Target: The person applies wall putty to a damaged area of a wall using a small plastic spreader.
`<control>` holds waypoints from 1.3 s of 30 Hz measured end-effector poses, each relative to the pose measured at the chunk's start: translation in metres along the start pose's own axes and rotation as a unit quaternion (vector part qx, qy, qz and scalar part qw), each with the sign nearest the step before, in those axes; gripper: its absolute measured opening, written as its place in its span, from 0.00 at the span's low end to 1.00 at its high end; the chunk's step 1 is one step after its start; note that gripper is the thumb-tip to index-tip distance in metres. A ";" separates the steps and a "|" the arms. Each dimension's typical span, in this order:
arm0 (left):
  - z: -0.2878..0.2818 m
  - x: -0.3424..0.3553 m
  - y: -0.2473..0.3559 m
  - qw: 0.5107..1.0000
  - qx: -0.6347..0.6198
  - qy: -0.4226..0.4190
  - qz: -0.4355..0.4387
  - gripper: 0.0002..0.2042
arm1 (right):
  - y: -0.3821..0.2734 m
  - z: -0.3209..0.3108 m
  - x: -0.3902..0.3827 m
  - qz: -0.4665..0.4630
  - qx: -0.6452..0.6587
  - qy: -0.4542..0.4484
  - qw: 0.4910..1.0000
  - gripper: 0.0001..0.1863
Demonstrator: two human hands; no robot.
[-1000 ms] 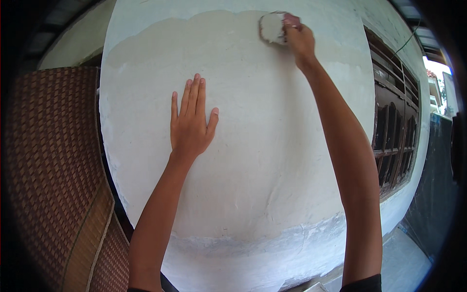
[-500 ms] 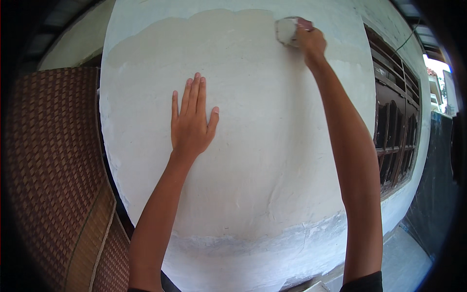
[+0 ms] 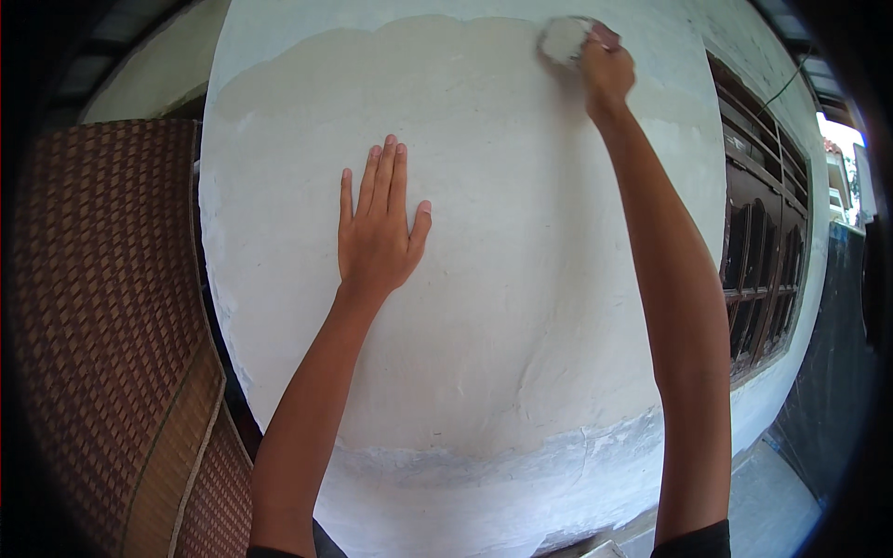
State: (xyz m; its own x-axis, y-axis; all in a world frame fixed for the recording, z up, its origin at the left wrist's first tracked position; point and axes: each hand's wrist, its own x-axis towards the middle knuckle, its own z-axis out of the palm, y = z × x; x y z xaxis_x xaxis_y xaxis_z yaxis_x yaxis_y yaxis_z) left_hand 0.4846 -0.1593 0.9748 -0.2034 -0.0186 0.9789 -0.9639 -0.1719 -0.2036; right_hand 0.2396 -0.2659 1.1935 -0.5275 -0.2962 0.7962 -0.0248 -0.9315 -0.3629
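A pale wall [image 3: 484,260] fills the middle of the view, with a slightly greyer coat whose upper edge runs in scallops. My left hand [image 3: 379,244] lies flat against this wall, fingers stretched upward and thumb apart, holding nothing. High on the right, my right hand [image 3: 610,76] is closed round the reddish-brown handle of a putty knife [image 3: 566,43]. Its broad face is smeared whitish and blurred by motion. The tool is at the wall near the right end of the scalloped edge; its contact edge cannot be made out.
A brown woven panel [image 3: 102,307] stands along the left side, close to the wall's edge. To the right is a dark wooden window [image 3: 761,223] with bars above it. Rough, bluish-white plaster [image 3: 446,488] crosses the lower wall. A grey ledge [image 3: 767,493] lies at lower right.
The putty knife and my right hand have shifted slightly up and to the right. My left hand stays flat on the wall, while the whole view has shifted a little.
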 end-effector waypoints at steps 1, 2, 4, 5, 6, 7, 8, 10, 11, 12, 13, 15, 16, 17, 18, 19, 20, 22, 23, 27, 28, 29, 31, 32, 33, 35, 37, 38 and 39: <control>0.001 0.002 0.004 1.000 -0.004 0.003 0.006 0.32 | 0.003 0.004 0.007 -0.038 0.008 -0.039 0.998 0.25; 0.002 0.004 0.007 1.000 -0.009 0.004 0.011 0.32 | 0.008 0.011 0.009 -0.110 0.018 -0.070 0.991 0.24; 0.000 0.001 -0.001 1.000 -0.001 -0.002 0.000 0.32 | -0.023 0.038 -0.038 -0.123 0.015 -0.100 0.987 0.21; 0.000 0.000 -0.001 1.000 0.000 0.000 0.000 0.32 | -0.027 0.047 -0.046 -0.131 0.059 -0.121 0.982 0.21; 0.000 0.000 0.000 1.000 -0.004 -0.002 0.002 0.32 | -0.027 0.050 -0.044 -0.123 0.050 -0.136 0.982 0.24; 0.000 0.001 0.000 1.000 -0.007 -0.003 0.004 0.32 | -0.029 0.052 -0.041 -0.115 0.041 -0.151 0.981 0.27; 0.000 0.002 0.001 1.000 -0.008 -0.002 0.005 0.32 | -0.029 0.052 -0.037 -0.116 0.041 -0.150 0.981 0.27; -0.001 -0.001 -0.001 1.000 -0.006 -0.004 0.006 0.32 | -0.023 0.055 -0.029 -0.117 -0.117 -0.164 0.973 0.28; -0.001 -0.001 -0.002 1.000 -0.005 -0.005 0.005 0.32 | -0.020 0.053 -0.023 -0.117 -0.116 -0.165 0.972 0.28; -0.001 0.001 0.001 1.000 -0.007 -0.004 0.008 0.32 | -0.008 0.047 -0.006 -0.085 -0.132 -0.121 0.980 0.28; -0.002 0.002 0.002 1.000 -0.006 -0.002 0.009 0.32 | 0.003 0.042 0.012 -0.054 -0.145 -0.078 0.985 0.28; 0.000 0.004 0.006 1.000 -0.008 0.000 0.011 0.32 | 0.021 0.019 0.042 -0.003 -0.078 -0.044 0.996 0.27; 0.000 0.003 0.006 1.000 -0.003 0.001 0.008 0.31 | 0.022 0.019 0.040 -0.003 -0.077 -0.047 0.996 0.27; 0.000 0.003 0.005 1.000 -0.001 0.000 0.006 0.31 | 0.023 0.017 0.039 0.011 -0.020 -0.016 1.000 0.27; -0.001 0.000 0.001 1.000 0.008 -0.001 0.000 0.31 | 0.015 0.017 0.027 0.026 0.038 0.012 0.999 0.26; 0.000 0.001 0.002 1.000 0.013 0.000 0.000 0.31 | 0.006 0.018 0.017 0.025 0.038 0.013 0.999 0.26; 0.001 0.001 0.002 1.000 0.012 0.000 0.001 0.31 | -0.004 0.025 0.006 -0.022 0.041 -0.047 0.998 0.26; 0.002 0.002 0.003 1.000 -0.002 0.007 0.007 0.32 | -0.023 0.043 -0.023 -0.111 0.038 -0.108 0.987 0.23; 0.001 0.001 0.002 1.000 -0.002 0.007 0.008 0.32 | -0.027 0.053 -0.035 -0.152 0.035 -0.115 0.981 0.20; -0.002 0.003 0.002 1.000 -0.017 0.003 0.014 0.32 | -0.013 0.043 -0.016 -0.142 -0.136 -0.146 0.969 0.27; -0.002 0.002 0.001 1.000 -0.018 0.004 0.015 0.32 | -0.008 0.030 -0.005 -0.126 -0.151 -0.144 0.970 0.27; -0.001 0.002 0.000 1.000 -0.017 0.004 0.013 0.32 | -0.001 0.025 0.001 -0.063 -0.133 -0.079 0.986 0.28; -0.002 0.000 -0.002 1.000 -0.004 0.006 0.006 0.32 | -0.002 -0.001 0.008 0.013 -0.094 -0.015 0.995 0.27; -0.002 -0.002 -0.004 1.000 0.001 0.005 0.002 0.32 | -0.001 -0.004 0.004 0.049 -0.041 0.041 0.997 0.25; -0.001 0.000 0.000 1.000 0.002 0.004 0.003 0.32 | 0.003 -0.005 0.009 0.048 -0.043 0.045 0.997 0.25; -0.001 0.004 0.008 1.000 0.000 0.007 0.008 0.32 | 0.013 -0.003 0.021 -0.028 0.028 0.062 0.997 0.26; -0.001 0.003 0.005 1.000 -0.005 0.006 0.009 0.32 | -0.001 0.018 0.002 -0.074 0.036 -0.025 0.996 0.22; -0.001 0.004 0.005 1.000 -0.007 0.007 0.011 0.32 | -0.004 0.023 -0.003 -0.122 0.041 -0.071 0.989 0.23; -0.001 0.003 0.003 1.000 -0.008 0.007 0.013 0.32 | -0.011 0.033 -0.017 -0.138 0.042 -0.109 0.984 0.25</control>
State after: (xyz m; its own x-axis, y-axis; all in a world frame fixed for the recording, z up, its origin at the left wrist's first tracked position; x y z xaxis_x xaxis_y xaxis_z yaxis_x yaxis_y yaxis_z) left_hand 0.4811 -0.1587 0.9772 -0.2315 -0.0086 0.9728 -0.9605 -0.1566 -0.2300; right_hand 0.2775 -0.2571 1.2000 -0.3162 -0.0591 0.9468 -0.0666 -0.9942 -0.0842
